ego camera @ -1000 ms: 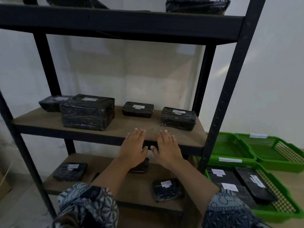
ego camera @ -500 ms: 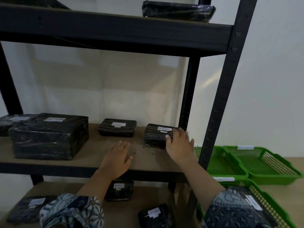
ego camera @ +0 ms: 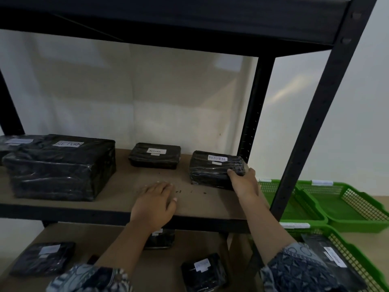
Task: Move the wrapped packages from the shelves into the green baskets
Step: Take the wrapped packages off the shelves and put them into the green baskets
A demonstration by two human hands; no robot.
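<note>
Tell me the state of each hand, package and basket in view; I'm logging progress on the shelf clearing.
Right hand: gripping the right end of the rightmost package, which sits on the middle shelf.
Left hand: open, flat on the shelf, holding nothing.
Small middle package: on the shelf, untouched.
Large package: on the shelf, untouched.
Near basket: holds packages.
Two far baskets: nothing visible inside.

Dim, soft indoor light over my shelving.
My left hand (ego camera: 154, 204) is motion-blurred; the black plastic-wrapped packages (ego camera: 61, 165) carry thin glare streaks, a pale light patch crosses the white wall (ego camera: 288, 93), and the black metal upright (ego camera: 315, 114) leans with wide-angle distortion.
</note>
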